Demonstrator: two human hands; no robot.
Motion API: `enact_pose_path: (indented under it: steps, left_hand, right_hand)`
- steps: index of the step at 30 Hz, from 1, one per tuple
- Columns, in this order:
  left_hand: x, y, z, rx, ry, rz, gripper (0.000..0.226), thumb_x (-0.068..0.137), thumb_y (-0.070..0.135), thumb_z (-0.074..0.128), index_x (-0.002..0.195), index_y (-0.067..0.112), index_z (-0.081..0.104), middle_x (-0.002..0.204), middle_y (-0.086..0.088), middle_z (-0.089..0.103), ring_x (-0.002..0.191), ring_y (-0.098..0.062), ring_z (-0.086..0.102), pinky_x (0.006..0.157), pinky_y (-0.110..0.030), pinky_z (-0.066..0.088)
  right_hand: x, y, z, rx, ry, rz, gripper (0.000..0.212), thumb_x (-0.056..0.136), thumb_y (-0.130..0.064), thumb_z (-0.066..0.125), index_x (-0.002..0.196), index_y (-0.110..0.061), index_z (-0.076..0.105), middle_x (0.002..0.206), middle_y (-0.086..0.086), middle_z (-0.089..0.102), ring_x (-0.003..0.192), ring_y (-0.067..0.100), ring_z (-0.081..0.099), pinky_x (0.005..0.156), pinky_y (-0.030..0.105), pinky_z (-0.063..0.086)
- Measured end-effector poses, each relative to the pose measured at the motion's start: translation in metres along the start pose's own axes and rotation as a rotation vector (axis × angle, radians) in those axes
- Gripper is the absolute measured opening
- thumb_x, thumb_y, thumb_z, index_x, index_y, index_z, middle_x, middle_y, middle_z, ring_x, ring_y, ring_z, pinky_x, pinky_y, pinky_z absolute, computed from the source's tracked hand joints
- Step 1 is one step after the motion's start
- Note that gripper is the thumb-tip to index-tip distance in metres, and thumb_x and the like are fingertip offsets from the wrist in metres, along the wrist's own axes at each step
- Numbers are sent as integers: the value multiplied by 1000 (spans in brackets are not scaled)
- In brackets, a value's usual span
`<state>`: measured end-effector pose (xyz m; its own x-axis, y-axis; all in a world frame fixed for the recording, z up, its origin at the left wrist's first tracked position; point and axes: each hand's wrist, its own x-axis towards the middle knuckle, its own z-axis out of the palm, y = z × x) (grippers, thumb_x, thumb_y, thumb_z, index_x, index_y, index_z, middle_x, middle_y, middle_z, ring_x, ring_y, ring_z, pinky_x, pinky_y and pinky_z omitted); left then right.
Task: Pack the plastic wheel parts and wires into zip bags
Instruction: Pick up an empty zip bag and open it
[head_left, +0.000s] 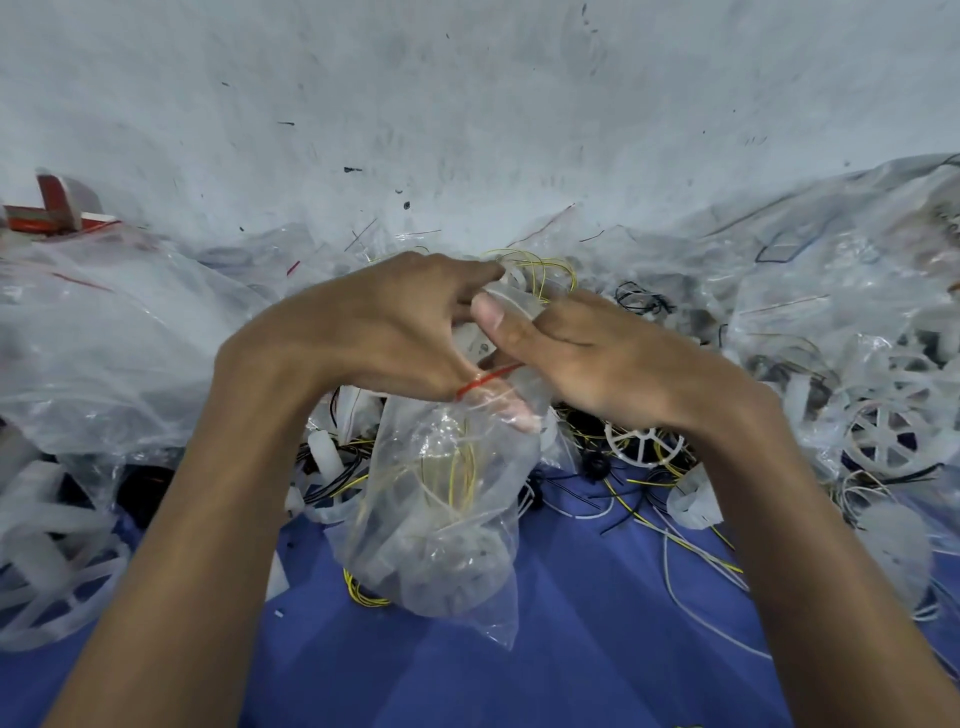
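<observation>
Blue cloth (597, 649), scuffed grey wall (467, 104), red-white block (57, 208)

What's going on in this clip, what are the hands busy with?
A person holds a clear zip bag by its red-striped mouth, left hand and right hand both pinching it. Yellow wires and white plastic parts are inside. Whether it is sealed is unclear. A loose wheel and loose wires lie on the blue surface.

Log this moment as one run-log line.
left hand: grips bag mouth | right hand: pinches bag mouth | wires: yellow, inside bag | seal: cannot tell | wheel: loose, behind bag
</observation>
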<state>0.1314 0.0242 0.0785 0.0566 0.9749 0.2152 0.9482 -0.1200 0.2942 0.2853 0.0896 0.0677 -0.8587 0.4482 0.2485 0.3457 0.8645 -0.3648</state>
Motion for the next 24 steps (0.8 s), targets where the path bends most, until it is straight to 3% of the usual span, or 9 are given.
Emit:
enact_pose_path:
  steps: [2, 6, 9, 12, 15, 18, 20, 22, 24]
  left_hand:
    - [-1, -5, -3, -80, -30, -42, 139, 25, 80, 63, 148, 27, 25, 140, 17, 46, 96, 20, 44, 70, 13, 26]
    - [-5, -17, -9, -218, 53, -91, 131, 34, 78, 71, 145, 22, 32, 128, 19, 55, 81, 33, 47, 69, 10, 33]
    - [-5, -21, -10, -151, 135, -130, 86, 56, 74, 67, 127, 27, 57, 107, 23, 63, 83, 21, 57, 71, 6, 35]
    - [-3, -25, -4, 53, 26, -180, 50, 79, 51, 64, 123, 29, 61, 124, 14, 61, 96, 7, 52, 88, -10, 32]
    - [-4, -23, -5, 99, -29, -196, 60, 75, 54, 62, 130, 30, 55, 132, 14, 56, 101, 7, 44, 90, -11, 29]
    - [-8, -19, -9, 77, -62, -182, 83, 60, 68, 62, 134, 32, 50, 134, 18, 52, 107, 8, 44, 87, -7, 27]
    - [-9, -15, -9, 63, -115, -186, 107, 43, 79, 59, 138, 32, 44, 136, 20, 49, 114, 6, 45, 95, -13, 29]
    - [-8, -12, -7, 55, -158, -192, 113, 39, 79, 58, 140, 33, 40, 138, 21, 47, 118, 5, 44, 98, -17, 29]
    - [-6, -10, -3, 47, -176, -186, 107, 46, 75, 63, 141, 34, 38, 139, 21, 46, 120, 5, 43, 99, -17, 28]
  right_hand:
    - [-2, 3, -5, 53, 53, -58, 78, 74, -69, 29, 84, -5, 73, 42, -7, 49, 46, 6, 47, 50, 14, 33]
    - [-5, 13, -15, 109, 208, -146, 29, 84, -38, 63, 78, -12, 74, 73, -2, 70, 73, 13, 64, 72, 27, 45]
    - [-2, 19, -15, 124, 452, -207, 16, 84, -26, 65, 78, -11, 70, 75, -2, 69, 75, 14, 63, 70, 24, 46]
    - [6, 32, -9, 273, 501, -148, 6, 85, -19, 66, 91, -18, 64, 85, -3, 69, 82, 11, 65, 81, 20, 50]
    - [15, 64, -3, 132, 360, 65, 24, 81, -28, 70, 101, -20, 60, 91, -6, 65, 84, 9, 62, 71, 17, 49]
    - [18, 101, 13, -215, -112, 322, 30, 79, -37, 71, 102, -20, 64, 80, -8, 62, 78, 9, 62, 61, 17, 40]
    - [19, 121, 32, -262, -384, 460, 32, 78, -35, 72, 103, -19, 63, 60, -13, 61, 61, 3, 63, 61, 20, 44]
    - [19, 134, 51, -275, -479, 551, 34, 74, -32, 76, 101, -17, 63, 47, -10, 60, 51, 6, 64, 66, 24, 53]
    - [21, 142, 63, -249, -461, 570, 29, 72, -24, 79, 94, -15, 63, 50, -8, 61, 46, 7, 64, 65, 26, 56]
